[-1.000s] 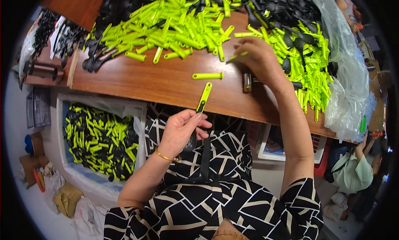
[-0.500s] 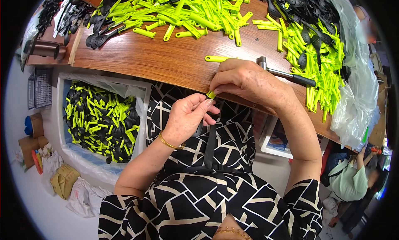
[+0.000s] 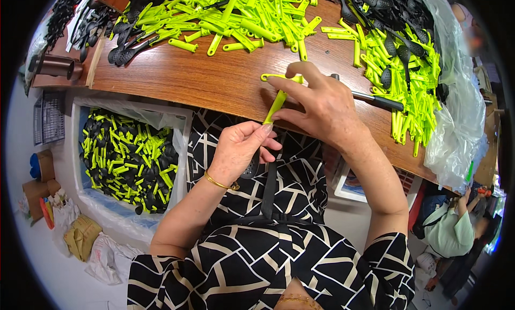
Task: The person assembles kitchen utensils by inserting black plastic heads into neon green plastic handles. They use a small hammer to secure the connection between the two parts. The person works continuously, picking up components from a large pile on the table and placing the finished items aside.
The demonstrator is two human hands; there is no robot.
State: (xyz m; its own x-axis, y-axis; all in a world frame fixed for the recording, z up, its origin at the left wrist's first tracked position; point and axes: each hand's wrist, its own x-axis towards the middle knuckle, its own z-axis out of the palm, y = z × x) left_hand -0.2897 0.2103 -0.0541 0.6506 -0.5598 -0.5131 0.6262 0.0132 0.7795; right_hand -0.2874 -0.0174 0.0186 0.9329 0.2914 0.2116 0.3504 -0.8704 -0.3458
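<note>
My left hand [image 3: 240, 149] is closed in a pinch at the lower end of a yellow-green handle [image 3: 277, 105]. Below those fingers shows the black perforated bowl of a slotted spoon [image 3: 250, 168], which appears joined to this handle; the joint is hidden by the fingers. My right hand [image 3: 322, 103] is open over the table edge, thumb and fingers spread on either side of the handle's upper part. Another yellow-green handle [image 3: 272, 77] lies on the wooden table [image 3: 188, 76] by my right fingertips. Right of that hand rests a hammer [image 3: 383, 101], its head partly covered.
Loose yellow-green handles [image 3: 257, 20] heap at the table's far side. More handles [image 3: 410, 100] and black slotted spoons [image 3: 403, 53] pile at right beside clear plastic sheeting [image 3: 456, 133]. A lined white bin [image 3: 185, 143] at lower left holds handled spoons. Another person [image 3: 450, 229] is at far right.
My right hand has opened and lifted off the handle, uncovering its length. My left hand keeps its pinch in nearly the same place.
</note>
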